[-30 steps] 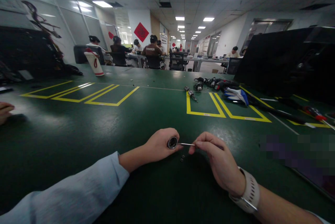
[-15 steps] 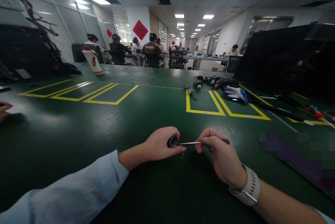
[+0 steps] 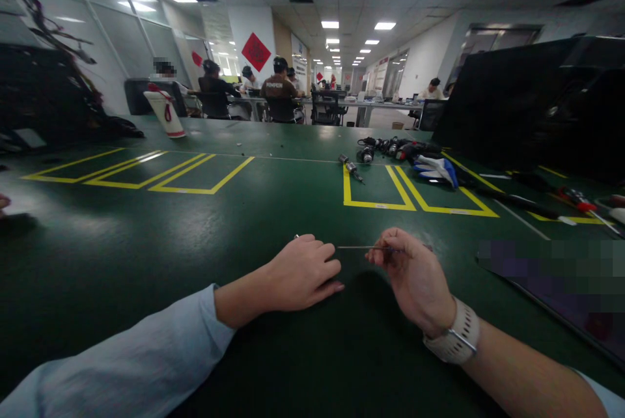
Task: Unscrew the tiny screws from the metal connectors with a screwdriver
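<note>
My left hand (image 3: 303, 273) is turned back-up low over the green table, with its fingers curled. A small shiny bit of a cylindrical part (image 3: 297, 236) peeks out past the knuckles; the hand covers the rest of it. My right hand (image 3: 415, 271), with a pale watch band at the wrist, pinches a thin, straight tool with a metal shaft (image 3: 354, 247). This shaft points left, and its tip ends just short of my left fingers. Most of the tool's handle is hidden in my right palm.
Yellow tape outlines (image 3: 381, 205) mark the table (image 3: 273, 222). Metal connector-like parts (image 3: 351, 169), dark cabled parts (image 3: 390, 146) and a blue-white glove (image 3: 436, 172) lie farther off. A white cup (image 3: 166, 115) stands back left; a red-handled screwdriver (image 3: 581, 202) lies right. Another person's fingers (image 3: 4, 203) show at the left edge.
My left hand has rolled over, so the dark ring-shaped end it held no longer shows. The small nut-like pieces beneath it are now out of sight. The tool's shaft has risen slightly.
</note>
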`<action>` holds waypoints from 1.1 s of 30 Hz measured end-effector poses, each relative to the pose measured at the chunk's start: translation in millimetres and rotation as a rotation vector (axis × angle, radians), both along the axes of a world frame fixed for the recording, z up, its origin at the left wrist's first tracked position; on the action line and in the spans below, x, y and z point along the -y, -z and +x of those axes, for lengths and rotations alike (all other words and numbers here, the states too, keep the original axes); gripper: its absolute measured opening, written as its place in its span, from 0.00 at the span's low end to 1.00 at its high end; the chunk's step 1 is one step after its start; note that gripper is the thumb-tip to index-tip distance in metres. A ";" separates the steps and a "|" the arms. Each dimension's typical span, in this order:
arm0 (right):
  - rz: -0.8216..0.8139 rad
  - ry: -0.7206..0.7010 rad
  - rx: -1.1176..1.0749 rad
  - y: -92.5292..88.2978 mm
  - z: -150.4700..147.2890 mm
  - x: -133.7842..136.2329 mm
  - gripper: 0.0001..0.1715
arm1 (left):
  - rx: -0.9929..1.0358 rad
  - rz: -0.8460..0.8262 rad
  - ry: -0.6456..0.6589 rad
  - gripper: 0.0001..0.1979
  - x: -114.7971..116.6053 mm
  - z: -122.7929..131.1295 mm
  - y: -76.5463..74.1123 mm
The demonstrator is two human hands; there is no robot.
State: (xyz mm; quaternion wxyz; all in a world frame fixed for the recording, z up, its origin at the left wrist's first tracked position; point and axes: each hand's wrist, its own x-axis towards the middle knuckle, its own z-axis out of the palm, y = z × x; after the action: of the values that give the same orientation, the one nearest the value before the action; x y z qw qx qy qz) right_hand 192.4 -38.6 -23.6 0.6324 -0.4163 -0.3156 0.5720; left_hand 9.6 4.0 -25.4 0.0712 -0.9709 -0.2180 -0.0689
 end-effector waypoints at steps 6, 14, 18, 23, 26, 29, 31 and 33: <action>0.004 0.015 0.022 1.9 -0.6 -0.7 0.06 | -0.034 0.104 0.041 0.12 2.3 2.1 -1.0; 0.028 0.091 0.017 0.7 -0.3 -2.1 0.05 | 0.069 -0.088 -0.088 0.14 -4.9 -2.8 0.8; 0.038 0.083 0.070 -0.1 0.5 -1.3 0.12 | 0.266 -0.292 -0.243 0.12 -14.3 -8.9 2.0; 0.024 -0.119 0.272 3.0 -2.9 3.7 0.19 | 0.454 -0.435 -0.287 0.10 -20.2 -11.8 7.2; 0.011 -0.122 0.349 6.9 -5.0 3.7 0.19 | 0.466 -0.433 -0.256 0.12 -20.4 -10.9 11.5; 0.017 -0.106 0.450 11.5 -5.5 1.2 0.20 | 0.460 -0.420 -0.211 0.11 -20.4 -10.2 13.5; 0.040 -0.106 0.517 14.6 -5.5 -0.1 0.21 | 0.460 -0.408 -0.191 0.10 -20.6 -10.2 13.1; 0.057 -0.114 0.565 16.5 -5.5 -0.6 0.21 | 0.447 -0.394 -0.179 0.10 -20.9 -10.6 11.6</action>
State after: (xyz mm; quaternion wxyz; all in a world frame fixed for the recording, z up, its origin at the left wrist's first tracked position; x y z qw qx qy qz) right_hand 186.9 -38.1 -40.1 0.4978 -0.5227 -0.5180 0.4589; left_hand -1.0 24.9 -36.9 -0.1624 -0.9037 -0.3222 -0.2306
